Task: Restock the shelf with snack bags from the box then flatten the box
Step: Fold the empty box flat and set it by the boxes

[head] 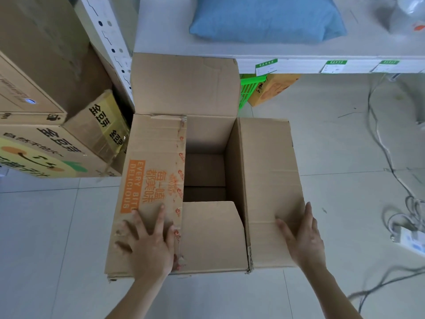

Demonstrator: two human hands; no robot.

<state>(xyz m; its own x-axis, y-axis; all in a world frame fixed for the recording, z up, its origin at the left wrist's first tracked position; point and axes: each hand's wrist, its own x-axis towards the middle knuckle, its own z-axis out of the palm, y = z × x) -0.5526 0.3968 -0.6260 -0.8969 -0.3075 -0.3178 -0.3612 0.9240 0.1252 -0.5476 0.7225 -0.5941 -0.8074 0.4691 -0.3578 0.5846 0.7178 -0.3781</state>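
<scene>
Left hand (pixel 149 240) down flat on the printed left flap (pixel 151 171), fingers spread wide, and right hand (pixel 303 238) laid straight-fingered on the plain right flap (pixel 269 180), both arms reaching forward, gripping nothing. The box (pixel 207 134) sits on the floor (pixel 46 226) just before the shelf (pixel 299 49), mouth up, long axis running away from the person, far flap (pixel 184 86) standing upright, near flap (pixel 211 236) folded inward. Inside, only bare cardboard bottom shows
</scene>
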